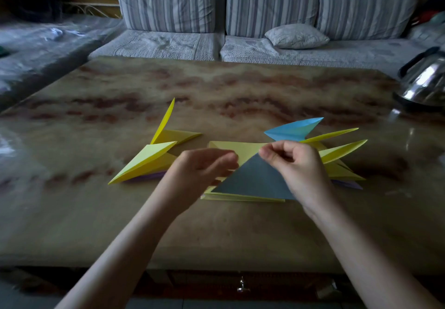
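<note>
Item: blue-grey paper triangle (252, 178). Located between the two hands, apex pointing away from the body, long edge nearest the wrists. Lifted slightly off the sheets beneath, probably to line up corners before creasing.

Right hand (293, 164): fingers curled, thumb and forefinger pinching the apex of the triangle. Judged to be steadying the point so the fold stays square.

Left hand (204, 166): fingers curled toward the left slanted edge of the triangle. Blurred; cannot tell whether pinching the paper or only close beside it.

Under both hands: stack of yellow sheets (240, 198), lying flat on the bench (216, 231). Likely the supply, kept directly below for easy reach.

Left of the left hand: two folded yellow pieces (147, 161), one with a flap standing up, resting over a purple sheet (147, 176).

Beyond and to the right of the right hand: one folded blue piece (293, 129) and more yellow folded points (342, 151), fanned outward. Apparently finished units, set aside on either flank to keep the working spot free.

Far right of the right hand: steel kettle (426, 82), well apart from the paper.

Beyond the bench: striped sofa with a pillow (296, 36).
</note>
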Demonstrator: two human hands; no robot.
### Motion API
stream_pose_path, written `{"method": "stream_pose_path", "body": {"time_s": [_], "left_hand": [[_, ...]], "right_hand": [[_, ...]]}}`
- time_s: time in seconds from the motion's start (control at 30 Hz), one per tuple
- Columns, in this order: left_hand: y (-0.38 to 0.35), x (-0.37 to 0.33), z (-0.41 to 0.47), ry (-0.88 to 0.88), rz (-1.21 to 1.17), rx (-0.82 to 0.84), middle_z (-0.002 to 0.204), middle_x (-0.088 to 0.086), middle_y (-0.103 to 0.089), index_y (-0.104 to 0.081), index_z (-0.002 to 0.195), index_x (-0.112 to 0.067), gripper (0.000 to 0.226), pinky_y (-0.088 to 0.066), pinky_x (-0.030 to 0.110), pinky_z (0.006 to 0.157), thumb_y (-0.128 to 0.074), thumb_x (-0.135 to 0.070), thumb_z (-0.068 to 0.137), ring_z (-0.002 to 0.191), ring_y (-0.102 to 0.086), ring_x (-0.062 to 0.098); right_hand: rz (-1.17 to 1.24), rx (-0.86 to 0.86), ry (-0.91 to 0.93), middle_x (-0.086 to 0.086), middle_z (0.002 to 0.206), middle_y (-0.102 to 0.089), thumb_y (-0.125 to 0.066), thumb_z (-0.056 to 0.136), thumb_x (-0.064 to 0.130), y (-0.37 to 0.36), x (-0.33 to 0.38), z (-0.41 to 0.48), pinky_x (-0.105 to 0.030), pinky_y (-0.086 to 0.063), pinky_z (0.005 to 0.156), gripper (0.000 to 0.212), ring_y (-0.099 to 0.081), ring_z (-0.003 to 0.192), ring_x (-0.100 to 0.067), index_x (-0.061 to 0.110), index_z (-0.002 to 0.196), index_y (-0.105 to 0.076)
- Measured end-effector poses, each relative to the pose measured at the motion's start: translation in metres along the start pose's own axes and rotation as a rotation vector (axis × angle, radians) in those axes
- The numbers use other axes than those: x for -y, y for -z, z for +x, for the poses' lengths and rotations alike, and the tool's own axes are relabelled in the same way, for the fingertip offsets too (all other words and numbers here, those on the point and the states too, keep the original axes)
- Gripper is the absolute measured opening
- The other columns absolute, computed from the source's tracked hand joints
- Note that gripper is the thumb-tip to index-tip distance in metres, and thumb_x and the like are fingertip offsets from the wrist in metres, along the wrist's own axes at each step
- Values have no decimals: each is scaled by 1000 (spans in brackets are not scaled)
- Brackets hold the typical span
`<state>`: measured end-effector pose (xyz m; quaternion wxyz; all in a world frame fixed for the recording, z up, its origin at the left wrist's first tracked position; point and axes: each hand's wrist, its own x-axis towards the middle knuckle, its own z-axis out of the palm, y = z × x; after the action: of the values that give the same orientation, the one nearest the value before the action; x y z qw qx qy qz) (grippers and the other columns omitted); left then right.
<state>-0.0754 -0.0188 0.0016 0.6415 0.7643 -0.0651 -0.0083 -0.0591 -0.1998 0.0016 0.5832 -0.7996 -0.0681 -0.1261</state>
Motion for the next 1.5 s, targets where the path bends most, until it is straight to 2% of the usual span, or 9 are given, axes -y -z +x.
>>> {"method": "stream_pose_path", "body": {"time_s": [0.1,0.2,0.3,0.57,0.67,0.77,0.97,1.2,1.5], "left_hand": [[-6,2,-2,-33,50,16,71,-9,-73,-70,84,-34,16,-49,18,66,-75,-23,74,67,-60,1],[3,-2,0,-66,47,-98,58,-14,-67,-69,77,-32,30,-47,12,54,-70,-2,79,56,-56,-2],[31,-12,3,-98,28,-264,60,-15,-68,-69,80,-30,28,-55,20,57,-67,-2,81,59,-59,1],[107,6,17,-134,111,-602,58,-25,-65,-64,108,-18,25,-47,7,52,-62,-8,86,54,-57,-8],[112,31,26,-20,280,-601,62,-13,-70,-68,108,-16,25,-47,16,59,-66,-11,83,50,-53,-9],[109,46,28,83,468,-577,93,14,-72,-72,105,-11,27,-47,33,77,-70,-19,79,86,-66,18],[89,52,24,52,661,-585,98,12,-70,-71,105,-13,23,-40,28,73,-64,-15,84,92,-62,26],[81,56,26,59,817,-558,104,13,-66,-69,109,-12,27,-40,39,89,-63,-19,83,100,-55,35],[79,35,25,-68,865,-606,113,13,-64,-70,108,-16,25,-35,40,92,-61,-28,89,105,-48,37]], "right_hand": [[62,19,11,11,67,-67,-69,83,20,-9,3,-4,-8,-43,62,11,-58,63,6,22,73,-68],[189,32,-19,4,76,-72,-62,88,24,-10,5,-2,-15,-50,65,13,-64,70,-4,17,80,-71],[264,7,-43,3,81,-71,-55,92,21,-4,6,3,-19,-52,65,18,-66,70,-12,13,86,-69],[96,-10,35,6,82,-71,-58,92,16,-1,-2,2,-25,-50,75,15,-65,73,-7,24,84,-68],[-20,9,33,5,81,-70,-61,90,19,-3,-11,3,-28,-50,78,9,-65,78,-10,19,87,-70],[-165,35,71,3,87,-70,-64,88,19,-5,-19,2,-29,-51,79,8,-65,83,-14,15,87,-71],[-464,116,169,8,99,-64,-69,82,25,-6,-27,-2,-28,-46,88,11,-60,97,-11,19,91,-69],[-764,396,202,10,146,-42,-68,71,58,-5,-25,-6,-22,-19,111,70,-34,135,-8,27,132,-53],[-641,409,193,10,131,-58,-74,70,48,0,-27,-6,-25,-31,109,59,-48,124,-8,28,123,-61]]}}
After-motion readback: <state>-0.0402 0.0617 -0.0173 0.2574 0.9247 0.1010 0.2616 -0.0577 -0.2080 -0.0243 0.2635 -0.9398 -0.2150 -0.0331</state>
